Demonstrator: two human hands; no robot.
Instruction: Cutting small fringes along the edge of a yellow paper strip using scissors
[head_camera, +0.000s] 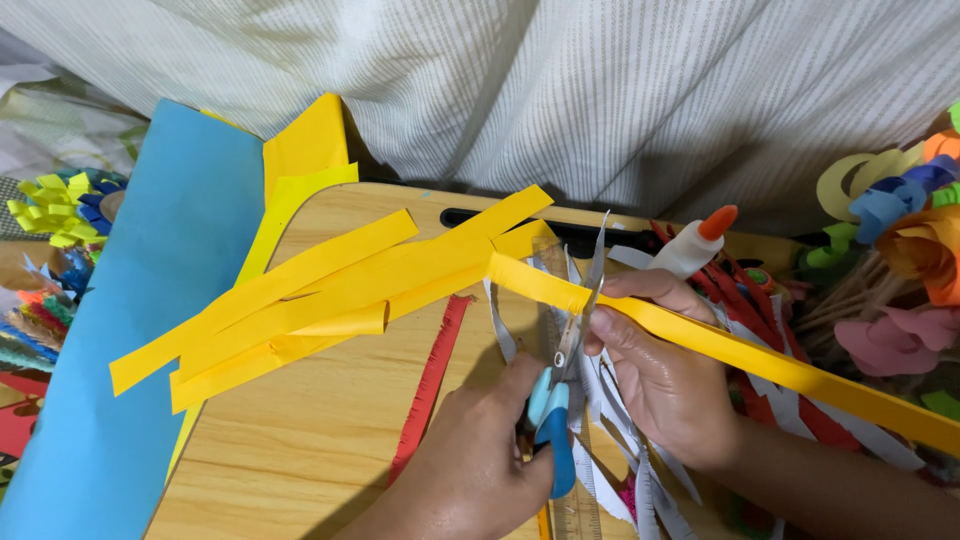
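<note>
**Scissors sit square across the yellow strip**

Standing next to the lap desk (300, 450) here. The left hand (470, 470) is clenched through the blue handles of the scissors (560, 400), with the blades pointing up and away from the person. The right hand (655, 375) is pinching a long yellow strip (780, 370) just beside the blades, thumb on top.

The strip's long axis runs from its free end near the middle of the desk down and out to the lower right, passing over the right wrist. The blades meet it almost at a right angle close to that free end, so only a short stub sticks out to the left of them. The right hand is the one touching the strip; the left touches only the scissors, just below and to the left of it.

Around them: a loose pile of yellow strips (320, 290) to the left, a red fringed strip (432, 380), a glue bottle (690, 245) behind, and a clear ruler (578, 510) under the scissors.
</note>
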